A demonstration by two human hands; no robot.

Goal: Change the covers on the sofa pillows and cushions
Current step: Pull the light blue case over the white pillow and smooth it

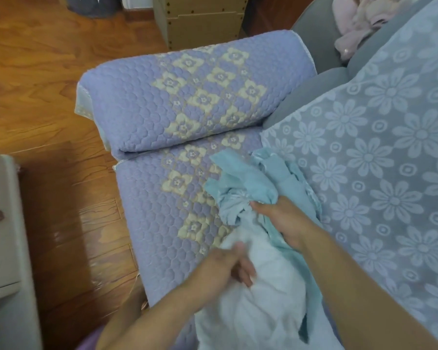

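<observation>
A: While the white pillow insert (258, 299) lies at lower centre, where is the light blue cover (240, 183)?

B: Bunched just above it. Right hand (283, 221) clenches the cover's edge; left hand (225, 266) grips the insert, fingers curled.

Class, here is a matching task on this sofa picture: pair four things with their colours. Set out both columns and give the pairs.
Things:
1. pillow
2. cover
3. quilted pad
4. floor

Colours:
A. purple with cream flowers
B. white
C. brown wood
D. light blue

Pairs: 1-B, 2-D, 3-A, 4-C
</observation>
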